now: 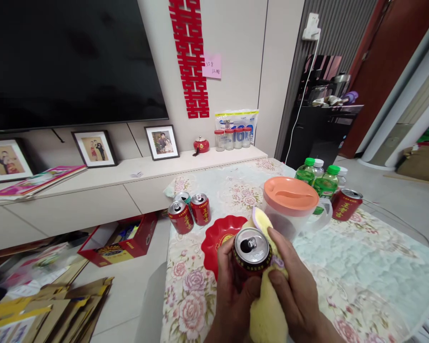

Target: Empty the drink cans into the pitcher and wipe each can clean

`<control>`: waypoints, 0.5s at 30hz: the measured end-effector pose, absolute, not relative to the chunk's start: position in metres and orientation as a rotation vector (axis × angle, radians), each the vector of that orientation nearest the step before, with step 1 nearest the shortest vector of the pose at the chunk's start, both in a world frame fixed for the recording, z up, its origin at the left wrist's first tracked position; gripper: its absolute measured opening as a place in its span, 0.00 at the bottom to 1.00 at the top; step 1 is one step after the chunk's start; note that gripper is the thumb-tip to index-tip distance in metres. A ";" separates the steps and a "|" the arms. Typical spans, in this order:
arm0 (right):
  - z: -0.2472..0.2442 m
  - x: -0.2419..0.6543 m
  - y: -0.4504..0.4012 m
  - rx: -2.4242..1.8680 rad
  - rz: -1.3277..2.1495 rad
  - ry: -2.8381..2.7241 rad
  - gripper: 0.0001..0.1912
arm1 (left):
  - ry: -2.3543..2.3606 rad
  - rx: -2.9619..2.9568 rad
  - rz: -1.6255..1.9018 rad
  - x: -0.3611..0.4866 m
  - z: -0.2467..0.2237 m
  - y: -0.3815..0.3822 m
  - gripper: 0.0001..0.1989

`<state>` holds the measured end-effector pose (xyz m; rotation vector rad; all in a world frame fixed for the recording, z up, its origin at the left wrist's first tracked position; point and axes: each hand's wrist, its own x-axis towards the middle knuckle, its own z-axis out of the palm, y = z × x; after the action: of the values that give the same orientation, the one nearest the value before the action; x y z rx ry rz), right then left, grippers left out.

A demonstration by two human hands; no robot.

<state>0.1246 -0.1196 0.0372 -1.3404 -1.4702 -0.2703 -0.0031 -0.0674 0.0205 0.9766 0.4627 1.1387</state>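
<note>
My left hand (232,290) is wrapped round an opened drink can (253,250), dark red with a silver top, held upright near the table's front. A yellow cloth (268,305) is gripped in my right hand (295,286) and pressed against the can's right side. Part of the cloth sticks up behind the can and part hangs below it. Under and behind the can lies a red scalloped plate (214,238), partly hidden by my hands. Just beyond them stands a clear plastic pitcher (286,221) with an orange lid (291,194).
Several opened cans (200,209) stand at the table's left edge. Another red can (346,205) and green-capped bottles (325,183) are right of the pitcher. A flowered cloth (191,305) covers the table. A white cabinet (196,166) runs behind; a red box (119,240) sits on the floor.
</note>
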 end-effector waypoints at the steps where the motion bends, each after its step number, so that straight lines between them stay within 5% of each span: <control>1: 0.039 0.124 -0.118 -1.348 -0.246 -1.456 0.30 | 0.453 0.990 1.150 -0.003 0.018 -0.066 0.33; 8: 0.044 0.121 -0.111 -1.301 0.218 -1.292 0.23 | 0.432 1.083 1.230 -0.006 0.009 -0.061 0.33; 15: 0.042 0.116 -0.098 -1.164 0.788 -0.982 0.28 | 0.536 1.109 1.286 -0.009 0.020 -0.064 0.37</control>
<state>0.1158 -0.0982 0.0421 -1.1640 -0.9823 0.7881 -0.0091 -0.0643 0.0200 1.1090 0.5359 1.2856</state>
